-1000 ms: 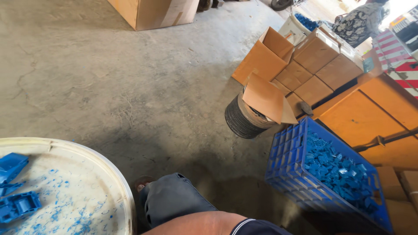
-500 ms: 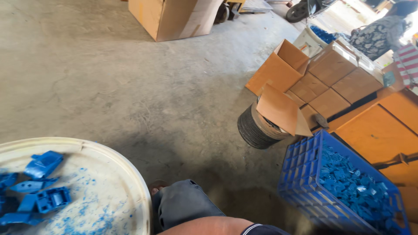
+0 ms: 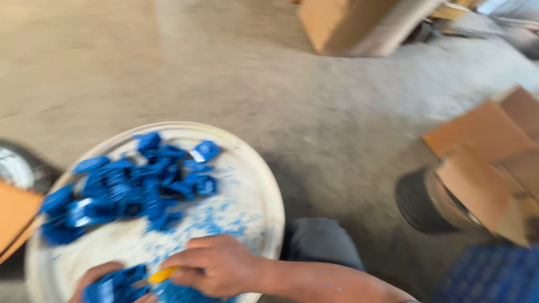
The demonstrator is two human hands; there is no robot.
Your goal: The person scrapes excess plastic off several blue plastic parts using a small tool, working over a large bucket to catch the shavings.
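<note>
A round white tray [image 3: 264, 185] carries a heap of blue plastic parts [image 3: 140, 182] and blue shavings. My right hand [image 3: 216, 265] rests at the tray's near edge, with its fingers closed around a small yellow-handled tool [image 3: 163, 275]. Just left of it, my left hand [image 3: 98, 276] shows only partly at the bottom edge and grips a blue plastic part [image 3: 115, 283]. The tool's tip touches or nearly touches that part; blur hides the detail.
My knee in grey trousers [image 3: 320, 241] is beside the tray. To the right are a black tyre [image 3: 412, 205] with a cardboard box [image 3: 477, 191] on it, more boxes, and a blue crate [image 3: 491, 275]. Another cardboard box [image 3: 348, 22] stands far back. An orange object [image 3: 14, 216] is at the left.
The view has swung left and down, so the tray now fills the middle. Both hands have come into view over the blue parts; the boxes and crate slid to the right edge.
</note>
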